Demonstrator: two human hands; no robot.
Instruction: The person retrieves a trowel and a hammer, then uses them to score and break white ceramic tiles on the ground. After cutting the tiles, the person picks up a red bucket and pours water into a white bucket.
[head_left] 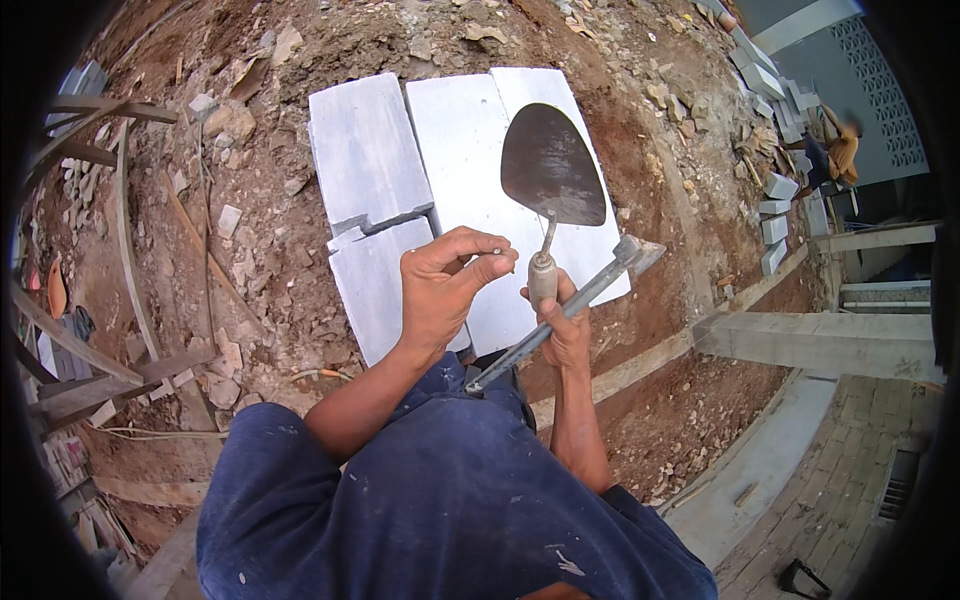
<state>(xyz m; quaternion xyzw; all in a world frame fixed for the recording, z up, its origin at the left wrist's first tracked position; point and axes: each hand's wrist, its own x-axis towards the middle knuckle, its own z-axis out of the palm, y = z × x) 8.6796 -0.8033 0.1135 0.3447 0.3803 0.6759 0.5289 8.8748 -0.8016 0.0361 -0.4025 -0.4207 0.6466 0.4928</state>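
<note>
My right hand (pixel 568 335) is closed round the wooden handle of a trowel (pixel 552 165), its broad dark blade raised over the white blocks. The same hand also grips a grey metal hammer (pixel 545 325), which slants across the palm with its head to the upper right. My left hand (pixel 450 275) is closed in a pinch, fingertips just left of the trowel handle; a tiny dark tip shows there, too small to name. Beneath both hands lie large white blocks (pixel 455 130) side by side; the left one (pixel 370 150) has a jagged crack near its lower edge.
Reddish soil with rubble (pixel 240 130) surrounds the blocks. Wooden poles (pixel 130 240) stand at the left. On the right are a concrete beam (pixel 820 340) and a paved strip (pixel 830 480). Another person (pixel 840 150) is at the far right beside stacked pale blocks (pixel 775 225).
</note>
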